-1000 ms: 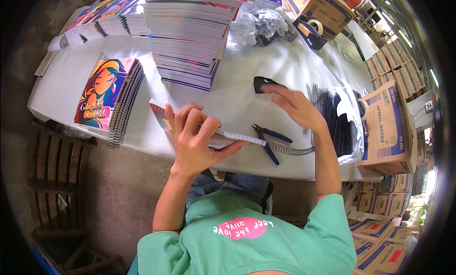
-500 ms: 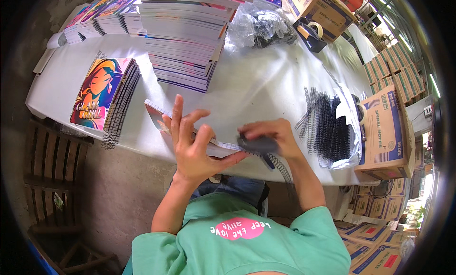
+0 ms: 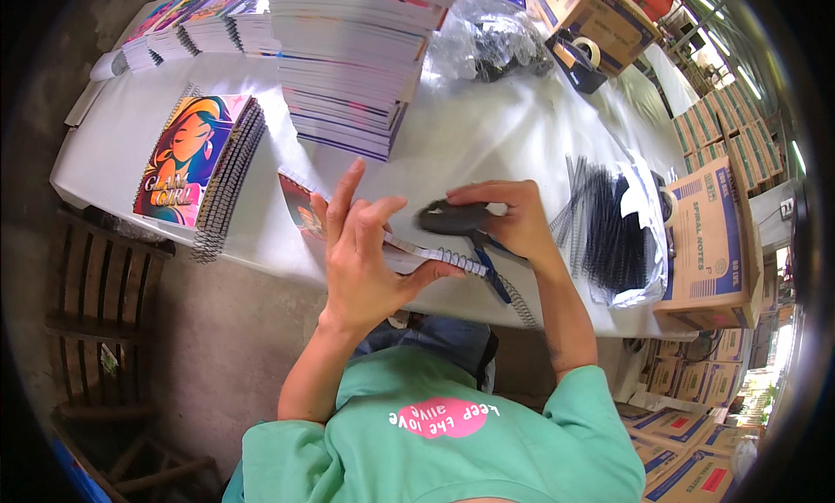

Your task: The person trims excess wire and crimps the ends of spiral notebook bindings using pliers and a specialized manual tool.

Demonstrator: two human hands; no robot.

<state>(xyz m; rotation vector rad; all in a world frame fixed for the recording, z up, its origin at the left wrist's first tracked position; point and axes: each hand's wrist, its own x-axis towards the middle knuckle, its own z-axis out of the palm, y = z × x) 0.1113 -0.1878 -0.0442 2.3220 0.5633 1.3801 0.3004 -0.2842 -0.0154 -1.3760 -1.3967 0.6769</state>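
My left hand (image 3: pixel 355 268) grips a notebook (image 3: pixel 301 209) held tilted above the table's front edge, thumb under it and some fingers raised. A dark spiral coil (image 3: pixel 522 305) runs through the notebook's edge, and its loose tail hangs beyond the right end. In my right hand (image 3: pixel 522 220) is a pair of pliers (image 3: pixel 454 218) with dark handles, its fingers wrapped around them. The blue-edged jaws point down beside the coil where it leaves the notebook; whether they touch the wire I cannot tell.
At left lies a pile of spiral notebooks (image 3: pixel 187 164) with a colourful cover. A tall stack of unbound notebooks (image 3: pixel 348 86) rises behind my hands. On the right are loose black coils (image 3: pixel 609 233), a carton (image 3: pixel 709 242) and, farther back, a tape dispenser (image 3: pixel 578 64). A wooden chair (image 3: pixel 104 303) stands lower left.
The pliers have swung up and leftward, their jaws now showing beside the coil. My left hand still holds the notebook, shifted slightly right. The whole view has shifted a little.
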